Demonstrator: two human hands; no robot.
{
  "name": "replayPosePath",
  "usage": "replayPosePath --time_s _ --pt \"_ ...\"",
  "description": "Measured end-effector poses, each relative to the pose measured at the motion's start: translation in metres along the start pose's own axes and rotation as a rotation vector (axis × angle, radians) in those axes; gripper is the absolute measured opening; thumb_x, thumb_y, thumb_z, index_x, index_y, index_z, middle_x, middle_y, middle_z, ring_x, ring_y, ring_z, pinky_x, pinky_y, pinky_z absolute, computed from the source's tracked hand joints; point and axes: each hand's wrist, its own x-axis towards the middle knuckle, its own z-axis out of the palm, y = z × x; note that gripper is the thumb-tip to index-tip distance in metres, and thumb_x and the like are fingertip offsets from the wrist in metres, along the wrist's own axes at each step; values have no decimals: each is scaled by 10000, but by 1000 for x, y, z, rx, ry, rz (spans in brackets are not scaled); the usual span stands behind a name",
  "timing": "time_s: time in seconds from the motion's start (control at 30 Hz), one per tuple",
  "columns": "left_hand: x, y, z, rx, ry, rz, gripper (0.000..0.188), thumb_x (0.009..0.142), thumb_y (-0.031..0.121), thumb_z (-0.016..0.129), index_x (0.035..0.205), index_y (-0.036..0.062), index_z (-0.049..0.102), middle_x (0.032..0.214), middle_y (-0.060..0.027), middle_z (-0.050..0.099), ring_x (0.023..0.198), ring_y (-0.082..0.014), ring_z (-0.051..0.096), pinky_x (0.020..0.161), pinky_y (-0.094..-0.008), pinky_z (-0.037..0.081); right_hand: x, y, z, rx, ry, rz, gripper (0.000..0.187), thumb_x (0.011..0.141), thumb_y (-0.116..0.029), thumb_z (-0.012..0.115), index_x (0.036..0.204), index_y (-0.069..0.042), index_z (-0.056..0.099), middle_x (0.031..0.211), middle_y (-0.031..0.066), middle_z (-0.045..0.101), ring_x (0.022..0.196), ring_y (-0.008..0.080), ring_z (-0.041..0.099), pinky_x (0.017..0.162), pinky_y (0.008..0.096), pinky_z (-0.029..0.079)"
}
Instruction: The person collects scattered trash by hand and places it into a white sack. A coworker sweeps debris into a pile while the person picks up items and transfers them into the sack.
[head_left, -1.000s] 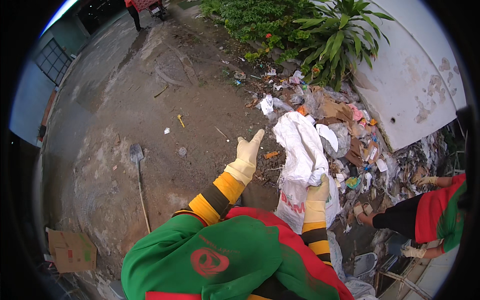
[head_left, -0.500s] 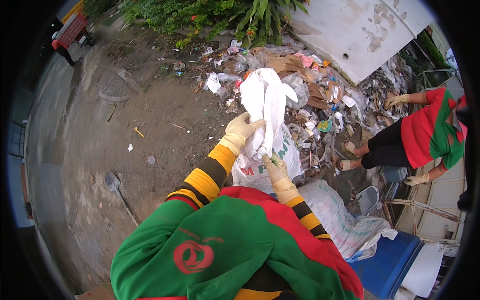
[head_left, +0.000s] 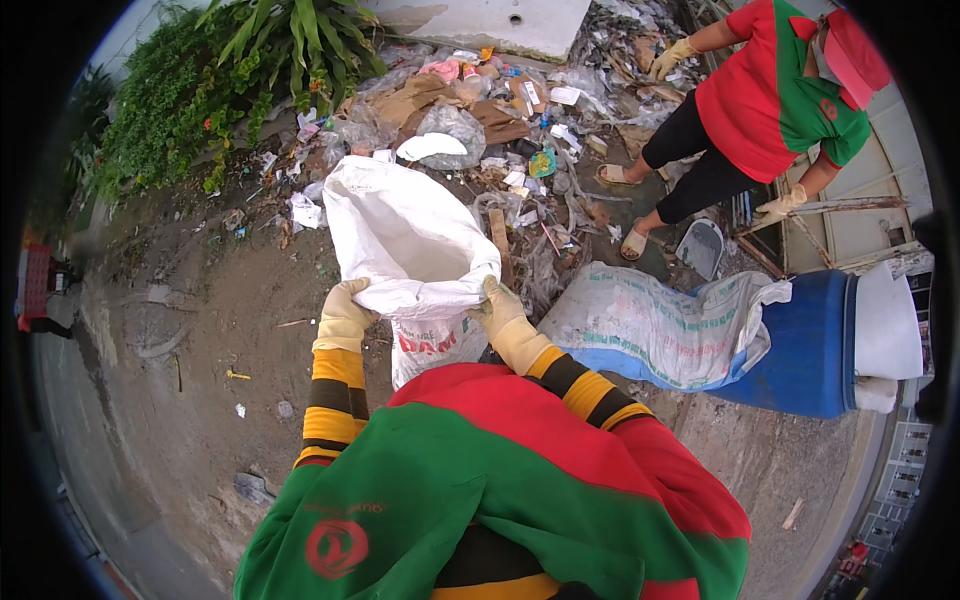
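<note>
A white woven sack (head_left: 425,300) stands in front of me with its mouth spread wide, its pale inside showing. My left hand (head_left: 345,312), in a cream rubber glove, grips the rolled rim at the left. At the right end of the same rim, my right hand (head_left: 500,312) in a matching glove has its fingers closed on the cloth. The near edge is stretched between both hands, while the far edge rises toward the rubbish. Printed letters mark the sack's lower side. What lies at its bottom is hidden.
Beyond the sack spreads a rubbish heap (head_left: 470,130) of plastic and cardboard. A co-worker (head_left: 745,90) stands at the far right. Another sack (head_left: 650,325) lies beside a blue barrel (head_left: 800,345). A shovel blade (head_left: 253,488) rests on the ground at left; a dustpan-like grey scoop (head_left: 700,248) lies near the co-worker.
The sack's mouth, bunched and folded before, is now pulled open. My hands have moved apart along its rim. My view has turned rightward, and the co-worker appears more upright.
</note>
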Motion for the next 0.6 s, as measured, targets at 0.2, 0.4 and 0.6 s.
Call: replayPosePath --time_s 0.2,0.4,0.6 --pt "-15 -30 -18 -146 -150 43 466 802 60 488 1255 -40 450 1263 -216 513 1190 -387 471 1015 -537 370 24 5 -35 27 341 220 321 914 -366 550 1098 -104 525 1036 90 586 919 283 599 825 515 486" --pt "-7 -70 -3 -196 -417 58 502 734 94 583 1223 11 504 1211 -173 557 1129 -368 518 1010 -536 366 33 -1 -66 -89 422 306 284 911 -364 535 1081 -137 528 958 51 603 800 229 617 686 452 527" --pt "-13 -84 16 -165 -583 43 458 730 124 622 1174 42 547 1170 -137 584 1126 -319 524 1011 -493 370 36 12 -73 -248 311 496 222 881 -342 557 971 -139 553 791 34 595 637 188 569 514 366 425"
